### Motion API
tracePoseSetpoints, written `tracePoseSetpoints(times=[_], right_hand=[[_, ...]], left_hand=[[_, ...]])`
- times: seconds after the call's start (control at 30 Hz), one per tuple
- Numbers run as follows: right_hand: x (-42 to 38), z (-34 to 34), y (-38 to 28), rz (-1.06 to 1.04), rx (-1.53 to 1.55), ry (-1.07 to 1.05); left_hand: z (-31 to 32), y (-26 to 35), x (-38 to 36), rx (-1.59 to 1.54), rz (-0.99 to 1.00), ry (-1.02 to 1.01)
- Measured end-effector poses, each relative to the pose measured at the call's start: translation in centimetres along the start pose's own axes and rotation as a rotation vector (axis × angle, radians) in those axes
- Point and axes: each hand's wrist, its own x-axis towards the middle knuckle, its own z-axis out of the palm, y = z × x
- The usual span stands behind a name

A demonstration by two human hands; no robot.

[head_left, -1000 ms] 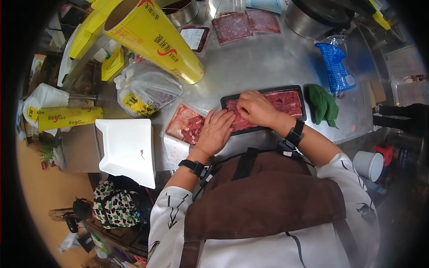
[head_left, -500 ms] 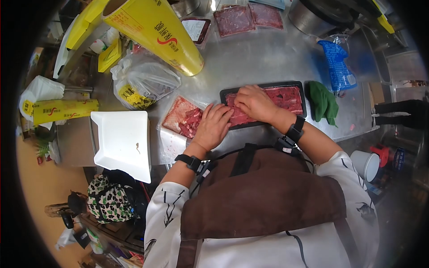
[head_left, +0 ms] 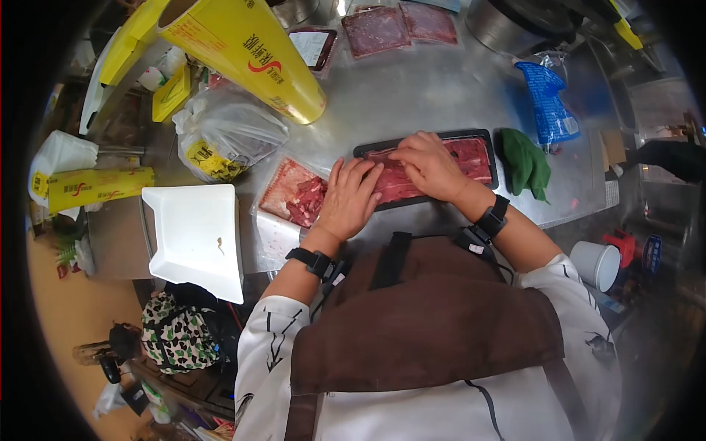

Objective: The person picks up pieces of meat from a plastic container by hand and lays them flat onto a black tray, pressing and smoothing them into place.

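A long black tray point(head_left: 494, 156) holds red raw meat slices point(head_left: 471, 158) laid along its length. Over the tray's middle, my right hand point(head_left: 435, 173) bends its fingers closed on a meat slice; the fingertips are partly hidden. My left hand point(head_left: 348, 202) lies at the tray's left end, fingers apart and reaching to the meat's edge, with no grip visible. Beside it, an opened plastic pack point(head_left: 278, 187) holds a pile of loose red meat pieces point(head_left: 307, 202), partly covered by that hand.
A white tray point(head_left: 195, 220) stands left; behind it is a plastic bag point(head_left: 228, 132). A yellow cling-film tube point(head_left: 257, 62) leans above. A green cloth point(head_left: 526, 165) and blue packet point(head_left: 548, 103) lie right. Sealed meat packs point(head_left: 375, 33) and a metal pot point(head_left: 507, 26) sit behind. A person point(head_left: 176, 331) is lower left.
My right hand has shifted slightly, its fingers stretched further left over the meat. The left hand's fingers are more spread. The whole view has moved a little.
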Motion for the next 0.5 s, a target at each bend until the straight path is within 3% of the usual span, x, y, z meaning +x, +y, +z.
tracePoseSetpoints(times=[0.23,0.5], right_hand=[[-2.4,-1.3,0.0,0.0,-0.157,-0.081],[-3.3,-0.9,0.0,-0.16,-0.238,-0.096]], left_hand=[[0.3,-0.5,0.2,0.168,0.048,-0.096],[0.1,0.4,0.7,0.139,0.162,-0.162]])
